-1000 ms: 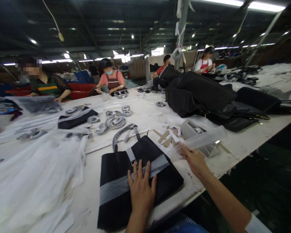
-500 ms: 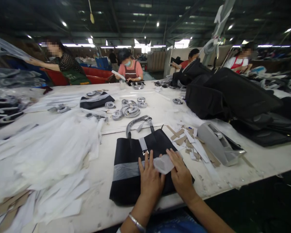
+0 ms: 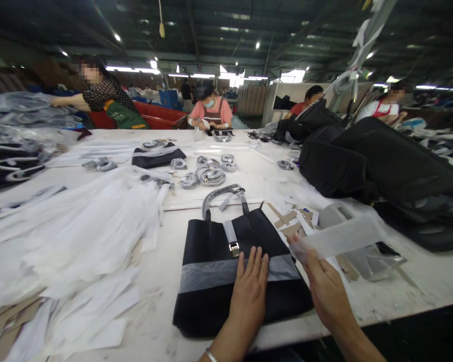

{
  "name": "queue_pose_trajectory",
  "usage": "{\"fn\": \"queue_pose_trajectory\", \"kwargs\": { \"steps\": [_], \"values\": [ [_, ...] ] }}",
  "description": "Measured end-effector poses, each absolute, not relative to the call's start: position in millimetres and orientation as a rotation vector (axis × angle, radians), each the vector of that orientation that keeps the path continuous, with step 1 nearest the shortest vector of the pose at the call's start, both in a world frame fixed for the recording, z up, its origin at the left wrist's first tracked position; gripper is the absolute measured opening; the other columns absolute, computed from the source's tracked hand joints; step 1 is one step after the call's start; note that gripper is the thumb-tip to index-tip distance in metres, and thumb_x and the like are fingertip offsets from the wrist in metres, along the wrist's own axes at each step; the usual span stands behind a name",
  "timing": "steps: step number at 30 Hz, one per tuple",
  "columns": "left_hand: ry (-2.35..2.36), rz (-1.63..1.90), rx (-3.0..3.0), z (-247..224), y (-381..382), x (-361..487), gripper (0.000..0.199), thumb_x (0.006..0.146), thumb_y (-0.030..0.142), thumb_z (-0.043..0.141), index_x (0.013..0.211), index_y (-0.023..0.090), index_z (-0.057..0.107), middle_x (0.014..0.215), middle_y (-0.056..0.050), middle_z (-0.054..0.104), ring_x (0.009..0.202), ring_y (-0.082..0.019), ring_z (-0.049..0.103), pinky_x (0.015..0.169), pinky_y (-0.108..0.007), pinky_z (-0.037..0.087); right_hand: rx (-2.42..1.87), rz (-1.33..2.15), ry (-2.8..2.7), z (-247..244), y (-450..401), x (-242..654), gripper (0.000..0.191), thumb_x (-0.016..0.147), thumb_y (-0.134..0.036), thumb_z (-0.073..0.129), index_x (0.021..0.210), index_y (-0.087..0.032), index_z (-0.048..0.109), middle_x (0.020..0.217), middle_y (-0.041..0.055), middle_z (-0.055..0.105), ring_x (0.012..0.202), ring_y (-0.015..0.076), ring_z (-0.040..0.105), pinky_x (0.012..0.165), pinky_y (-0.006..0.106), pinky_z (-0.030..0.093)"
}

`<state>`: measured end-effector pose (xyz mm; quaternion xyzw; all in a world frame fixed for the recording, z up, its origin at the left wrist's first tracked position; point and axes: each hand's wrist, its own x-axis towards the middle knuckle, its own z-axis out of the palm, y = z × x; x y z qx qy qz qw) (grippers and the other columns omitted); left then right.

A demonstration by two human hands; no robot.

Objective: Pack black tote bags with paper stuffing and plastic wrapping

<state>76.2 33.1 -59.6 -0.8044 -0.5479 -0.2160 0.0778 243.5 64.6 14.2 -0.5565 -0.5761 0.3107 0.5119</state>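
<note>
A black handbag (image 3: 207,311) lies flat on the table before me, its wrapped handle (image 3: 219,193) pointing away. Across its front runs a translucent grey band (image 3: 207,274), and a metal buckle (image 3: 234,249) shows above that. My left hand (image 3: 249,289) rests flat on the bag with its fingers stretched out, over the band. Just off the bag's right edge, my right hand (image 3: 326,284) pinches one end of a translucent white film strip (image 3: 347,236). The strip stretches rightward in front of a grey tape dispenser (image 3: 334,213), partly covering it.
White sheets (image 3: 79,226) pile up on the left. Paper and cardboard scraps (image 3: 289,218) lie beyond my right hand. Black bags (image 3: 400,166) are heaped at right. Coiled, wrapped straps (image 3: 210,175) sit mid-table. Co-workers (image 3: 211,108) work around the far side.
My right hand has moved right, off the bag, and the film strip now extends from it. My left hand has shifted slightly right and stays flat on the bag. The view has turned a little left.
</note>
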Motion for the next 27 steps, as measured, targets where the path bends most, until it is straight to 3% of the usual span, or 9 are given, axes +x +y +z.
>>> {"fn": "queue_pose_trajectory", "kwargs": {
  "steps": [3, 6, 8, 11, 18, 24, 27],
  "values": [
    [-1.628, -0.661, -2.475, -60, 36, 78, 0.054, 0.1, 0.024, 0.036, 0.153, 0.016, 0.028, 0.159, -0.007, 0.032, 0.148, -0.023, 0.026, 0.118, -0.048, 0.032, -1.294, 0.796, -1.297, 5, 58, 240, 0.055, 0.099, -0.055, 0.04, 0.134, -0.018, 0.061, 0.132, 0.0092, 0.063, 0.129, 0.0278, 0.053, 0.114, 0.047, 0.037],
    [-1.735, -0.737, -2.467, -55, 37, 84, 0.056, 0.101, 0.035, 0.04, 0.153, 0.019, 0.029, 0.158, -0.01, 0.034, 0.146, -0.026, 0.03, 0.117, -0.055, 0.032, -1.374, 0.724, -1.356, 4, 52, 241, 0.055, 0.097, -0.057, 0.043, 0.134, -0.02, 0.06, 0.138, 0.0069, 0.059, 0.135, 0.0269, 0.046, 0.119, 0.046, 0.028],
    [-1.784, -0.807, -2.464, -50, 36, 89, 0.061, 0.097, 0.047, 0.046, 0.153, 0.027, 0.029, 0.16, -0.011, 0.03, 0.146, -0.031, 0.03, 0.115, -0.062, 0.031, -1.436, 0.675, -1.432, 7, 50, 244, 0.056, 0.096, -0.059, 0.043, 0.133, -0.022, 0.061, 0.141, 0.0058, 0.056, 0.138, 0.0267, 0.043, 0.12, 0.045, 0.024],
    [-1.812, -0.894, -2.467, -44, 37, 97, 0.063, 0.093, 0.056, 0.051, 0.15, 0.04, 0.032, 0.161, -0.01, 0.027, 0.145, -0.037, 0.031, 0.11, -0.071, 0.031, -1.495, 0.654, -1.467, 11, 51, 250, 0.06, 0.095, -0.062, 0.039, 0.132, -0.021, 0.062, 0.14, 0.0064, 0.057, 0.137, 0.0273, 0.044, 0.119, 0.045, 0.027],
    [-1.871, -0.893, -2.442, -37, 42, 108, 0.06, 0.094, 0.056, 0.049, 0.149, 0.039, 0.035, 0.16, -0.011, 0.028, 0.146, -0.039, 0.027, 0.111, -0.074, 0.025, -1.697, 0.486, -1.45, 11, 57, 276, 0.063, 0.091, -0.066, 0.037, 0.121, -0.021, 0.071, 0.123, 0.0094, 0.069, 0.129, 0.0335, 0.052, 0.113, 0.052, 0.037],
    [-1.852, -0.809, -2.422, -44, 45, 109, 0.062, 0.093, 0.056, 0.05, 0.149, 0.034, 0.038, 0.16, -0.013, 0.028, 0.146, -0.038, 0.026, 0.112, -0.072, 0.024, -1.379, 0.473, -1.735, -21, 44, 244, 0.042, 0.097, -0.04, 0.043, 0.128, -0.022, 0.065, 0.13, 0.0071, 0.065, 0.125, 0.0264, 0.057, 0.107, 0.043, 0.047],
    [-1.794, -0.733, -2.367, -61, 51, 110, 0.058, 0.096, 0.046, 0.048, 0.15, 0.029, 0.036, 0.157, -0.014, 0.034, 0.144, -0.036, 0.032, 0.112, -0.068, 0.03, -1.178, 0.349, -1.835, -42, 43, 225, 0.049, 0.094, -0.021, 0.044, 0.143, -0.022, 0.051, 0.14, 0.0056, 0.057, 0.13, 0.0229, 0.052, 0.11, 0.043, 0.045]
  ]
}}
